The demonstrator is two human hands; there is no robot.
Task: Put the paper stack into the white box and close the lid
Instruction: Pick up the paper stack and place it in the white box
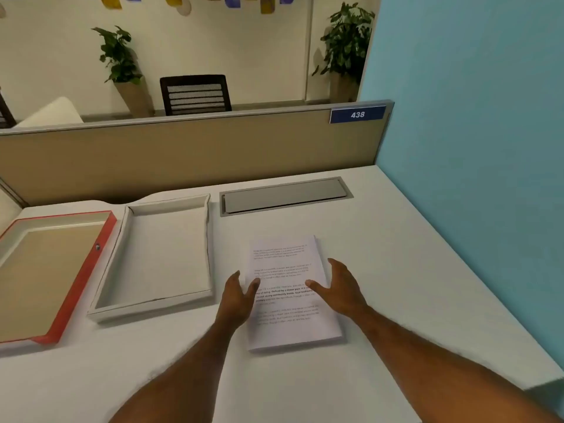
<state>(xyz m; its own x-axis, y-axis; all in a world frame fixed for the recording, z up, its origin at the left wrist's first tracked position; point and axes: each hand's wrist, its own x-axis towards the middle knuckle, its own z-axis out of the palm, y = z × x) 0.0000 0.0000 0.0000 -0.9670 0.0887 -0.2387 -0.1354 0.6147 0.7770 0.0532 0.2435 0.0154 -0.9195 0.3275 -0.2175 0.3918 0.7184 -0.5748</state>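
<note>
White paper stack [290, 288] lying flat on worktop [396, 270], just right of open white box [122, 264]. Left hand [236, 297], right hand [341, 288] flanking it, grip spread, clasping nothing. Risk: uneven squeeze fanning sheets, corners catching box wall.

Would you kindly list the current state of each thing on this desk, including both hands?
paper stack: flat on the desk, outside the box, printed side up
white box: open, empty
red-edged lid: off the box, lying inside-up to its left
desk cable hatch: shut
left hand: open, at the stack's left edge, thumb on the top sheet
right hand: open, over the stack's right edge
</note>
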